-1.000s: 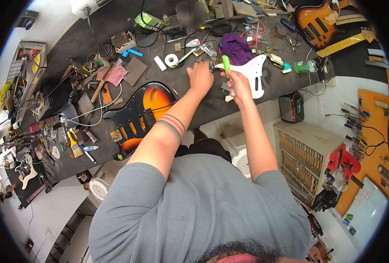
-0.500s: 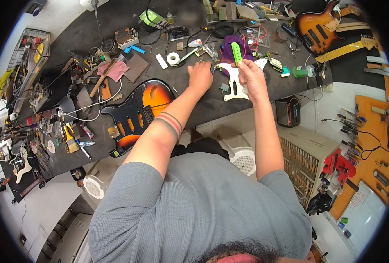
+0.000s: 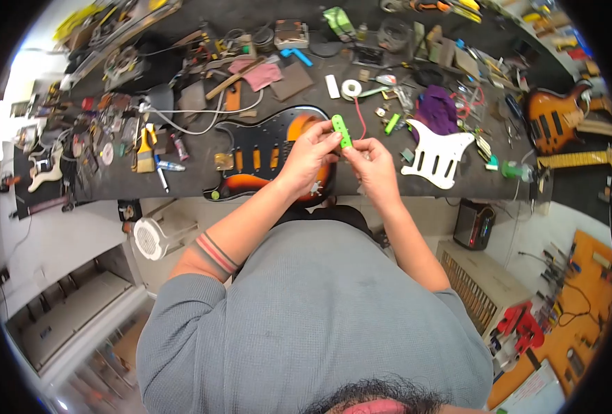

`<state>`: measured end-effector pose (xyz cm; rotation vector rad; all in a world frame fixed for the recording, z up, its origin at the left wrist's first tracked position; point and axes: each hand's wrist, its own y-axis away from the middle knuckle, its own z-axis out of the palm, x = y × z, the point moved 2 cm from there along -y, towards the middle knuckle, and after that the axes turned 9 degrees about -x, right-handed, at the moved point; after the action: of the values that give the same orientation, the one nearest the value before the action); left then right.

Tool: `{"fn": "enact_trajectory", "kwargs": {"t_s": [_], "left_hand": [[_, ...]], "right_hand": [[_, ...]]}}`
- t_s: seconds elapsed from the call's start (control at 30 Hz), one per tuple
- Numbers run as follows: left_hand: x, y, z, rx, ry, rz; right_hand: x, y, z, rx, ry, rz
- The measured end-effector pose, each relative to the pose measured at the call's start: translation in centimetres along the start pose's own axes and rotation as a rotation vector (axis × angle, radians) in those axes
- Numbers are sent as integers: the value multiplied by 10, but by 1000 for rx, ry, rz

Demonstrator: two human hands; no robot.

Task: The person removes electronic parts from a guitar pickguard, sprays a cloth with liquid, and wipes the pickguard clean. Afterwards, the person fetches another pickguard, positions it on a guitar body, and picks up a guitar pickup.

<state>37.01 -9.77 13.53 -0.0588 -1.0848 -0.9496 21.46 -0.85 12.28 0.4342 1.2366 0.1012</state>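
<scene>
A bright green single-coil pickup (image 3: 341,132) with a row of dots along it is held up by both hands, just off the right edge of the guitar body. My left hand (image 3: 311,160) grips its upper left side with thumb and fingers. At its lower end my right hand (image 3: 373,172) pinches it. A red wire (image 3: 361,117) runs up behind the pickup. Below and behind my left hand lies the sunburst guitar body (image 3: 299,127) with its black pickguard (image 3: 247,138). Another green pickup (image 3: 393,123) rests on the bench, left of a white pickguard (image 3: 433,155).
A purple cloth (image 3: 435,110) lies behind the white pickguard. A tape roll (image 3: 351,88) sits near the bench middle. Tools and cables crowd the left, with a brush (image 3: 145,155) among them. Another sunburst guitar (image 3: 558,121) and a maple neck (image 3: 575,160) are at right.
The pickup in my right hand has moved left from above the white pickguard. My left hand has come off the bench onto it. The view has turned left.
</scene>
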Motion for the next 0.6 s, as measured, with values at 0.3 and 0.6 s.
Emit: {"fn": "enact_trajectory", "kwargs": {"t_s": [0.3, 0.6], "left_hand": [[33, 88, -158, 166, 217, 136], [88, 163, -331, 243, 76, 122]], "right_hand": [[36, -35, 134, -224, 377, -74], [138, -95, 237, -122, 1206, 244]]}}
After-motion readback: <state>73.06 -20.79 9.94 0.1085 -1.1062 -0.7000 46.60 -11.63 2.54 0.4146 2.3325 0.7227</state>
